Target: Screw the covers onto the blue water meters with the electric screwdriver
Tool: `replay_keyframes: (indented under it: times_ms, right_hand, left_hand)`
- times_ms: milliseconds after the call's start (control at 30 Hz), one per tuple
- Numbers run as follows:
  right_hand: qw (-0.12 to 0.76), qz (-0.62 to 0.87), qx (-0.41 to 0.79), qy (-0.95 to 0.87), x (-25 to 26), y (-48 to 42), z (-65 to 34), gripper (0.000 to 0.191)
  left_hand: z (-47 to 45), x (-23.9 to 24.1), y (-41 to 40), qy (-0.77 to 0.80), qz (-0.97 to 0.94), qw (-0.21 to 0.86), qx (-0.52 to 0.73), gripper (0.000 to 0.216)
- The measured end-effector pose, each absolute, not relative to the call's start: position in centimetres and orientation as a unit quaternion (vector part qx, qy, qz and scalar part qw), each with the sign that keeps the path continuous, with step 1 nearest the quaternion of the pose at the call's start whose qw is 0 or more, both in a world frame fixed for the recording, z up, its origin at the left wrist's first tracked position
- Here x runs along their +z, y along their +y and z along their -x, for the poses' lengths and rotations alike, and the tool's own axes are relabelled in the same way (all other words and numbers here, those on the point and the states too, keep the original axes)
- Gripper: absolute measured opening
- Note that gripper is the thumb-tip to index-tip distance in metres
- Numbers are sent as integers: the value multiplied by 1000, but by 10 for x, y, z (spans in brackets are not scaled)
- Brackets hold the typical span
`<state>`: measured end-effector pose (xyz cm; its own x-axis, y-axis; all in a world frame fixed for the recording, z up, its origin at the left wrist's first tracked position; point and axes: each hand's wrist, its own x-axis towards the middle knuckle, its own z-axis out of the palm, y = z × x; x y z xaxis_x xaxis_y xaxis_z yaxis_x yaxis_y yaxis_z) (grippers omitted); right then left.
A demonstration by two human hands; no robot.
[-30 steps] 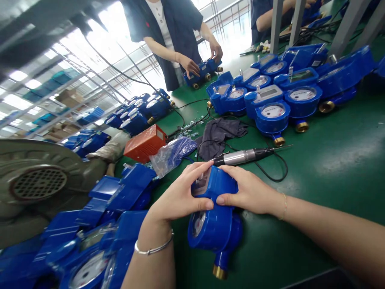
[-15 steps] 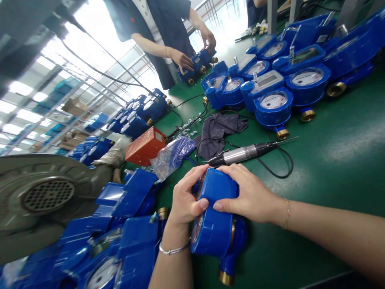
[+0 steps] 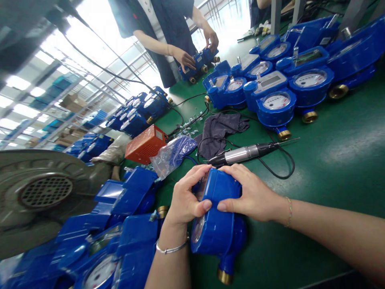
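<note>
A blue water meter (image 3: 216, 228) with a brass threaded end stands on its side near the front of the table, its dial turned to the left. My left hand (image 3: 189, 196) is closed around its dial side, thumb on the blue casing. On the other side my right hand (image 3: 249, 196) grips the same casing, with its thumb pressed on the near face and its fingers over the top. Just beyond my fingertips lies an electric screwdriver (image 3: 243, 154) with a black cable. The far fingers of both hands are partly hidden.
Several blue water meters (image 3: 276, 104) stand at the right, and more meters (image 3: 135, 237) crowd the left. An orange box (image 3: 146, 144), a plastic bag (image 3: 173, 154), a dark cloth (image 3: 221, 130) and a large grey blower (image 3: 45, 196) are around. Across the green table (image 3: 331, 168), a co-worker's hands (image 3: 183, 58) handle meters.
The water meter has tilted slightly between my hands, and the brass seam on its right side no longer shows. Both hands keep their hold. The view has shifted a little.
</note>
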<state>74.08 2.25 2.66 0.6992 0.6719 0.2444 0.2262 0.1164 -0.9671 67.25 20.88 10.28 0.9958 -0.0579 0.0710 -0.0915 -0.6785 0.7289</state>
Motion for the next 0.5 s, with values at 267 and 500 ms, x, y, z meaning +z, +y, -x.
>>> replay_keyframes:
  times_ms: [267,500]
  right_hand:
    - [662,642,175,-346,27,21,-741,62]
    - [662,638,180,-350,26,20,-743,64]
  left_hand:
    - [-671,102,207,-30,-926,374,37,69]
    - [-680,117,205,-54,-938,344,-4,66]
